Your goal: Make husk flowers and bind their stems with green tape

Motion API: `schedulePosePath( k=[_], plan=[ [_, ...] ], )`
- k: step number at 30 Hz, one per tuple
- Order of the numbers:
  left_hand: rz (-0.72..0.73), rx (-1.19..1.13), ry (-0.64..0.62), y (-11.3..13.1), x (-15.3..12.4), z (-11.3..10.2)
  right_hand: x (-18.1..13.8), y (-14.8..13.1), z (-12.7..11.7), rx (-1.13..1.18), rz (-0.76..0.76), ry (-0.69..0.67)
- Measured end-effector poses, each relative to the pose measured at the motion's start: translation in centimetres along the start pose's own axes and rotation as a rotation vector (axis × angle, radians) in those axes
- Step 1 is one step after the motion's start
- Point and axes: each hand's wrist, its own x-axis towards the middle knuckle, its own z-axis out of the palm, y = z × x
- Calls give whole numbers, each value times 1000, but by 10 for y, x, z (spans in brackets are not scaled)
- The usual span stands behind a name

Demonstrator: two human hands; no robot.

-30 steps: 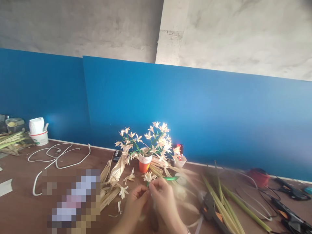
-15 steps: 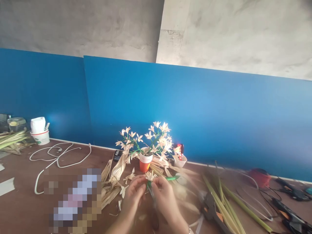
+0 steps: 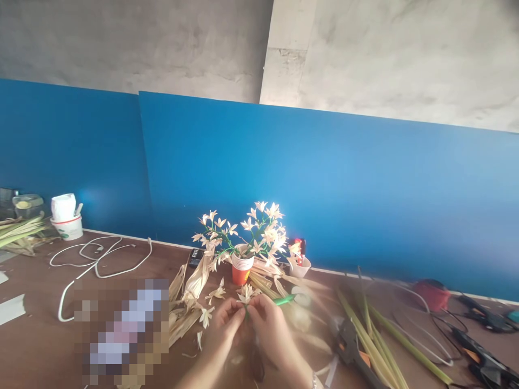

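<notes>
Close together above the brown table, my left hand (image 3: 226,323) and my right hand (image 3: 271,323) pinch a small cream husk flower (image 3: 246,293) at its green base. Fingers of both hands are closed, hiding most of the stem. Just beyond them stands an orange-and-white paper cup (image 3: 242,273) holding a spray of similar flowers (image 3: 271,232) on green stems. Loose cream blossoms (image 3: 206,317) lie left of my left hand. A green pointed piece (image 3: 284,299) shows past my right hand; its kind I cannot make out.
Dry husks (image 3: 197,289) spread around the cup. To the right are a black glue gun (image 3: 351,343), long green leaf strips (image 3: 379,346) and a red container (image 3: 432,295). A white cable (image 3: 97,263) curls at left near a white tub (image 3: 67,227). A blue panel (image 3: 324,189) stands behind.
The flower has tipped slightly left, and my fingers have drawn closer together at its base. The things on the table have stayed in place.
</notes>
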Motion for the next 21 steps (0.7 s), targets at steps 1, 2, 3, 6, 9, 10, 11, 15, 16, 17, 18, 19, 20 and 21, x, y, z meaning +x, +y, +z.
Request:
schedulePosePath(
  k=[1,2,3,6,9,10,11,15,16,17,18,19,20,21],
  plan=[
    [-17,7,7,-1,1,0,-1,1,1,-53,-37,31],
    [-39,16,16,-2,1,0,-2,2,3,-106,-79,56],
    [-59,20,28,-3,2,0,-4,3,4,-155,-122,72],
    [-84,5,52,-6,6,-1,-6,4,6,-267,-231,88],
    [-65,-15,64,-8,7,-3,-6,3,6,-302,-269,80],
    [-53,-16,68,-8,7,-4,-6,2,6,-291,-270,69],
    [-40,-13,74,-8,7,-4,-5,2,6,-269,-267,56],
    [-10,15,109,-5,7,-5,-3,1,6,-135,-169,46],
    [-6,21,119,-5,7,-5,-3,0,6,-100,-116,45],
    [-1,28,125,-4,7,-5,-3,-1,6,-69,-59,39],
    [5,34,127,-4,6,-5,-3,-2,5,-43,-8,28],
    [12,39,127,-4,6,-5,-3,-3,5,-22,28,14],
    [18,40,126,-3,6,-5,-3,-5,4,-5,47,3],
    [23,37,123,-3,5,-5,-3,-6,4,11,53,-2]
  ],
)
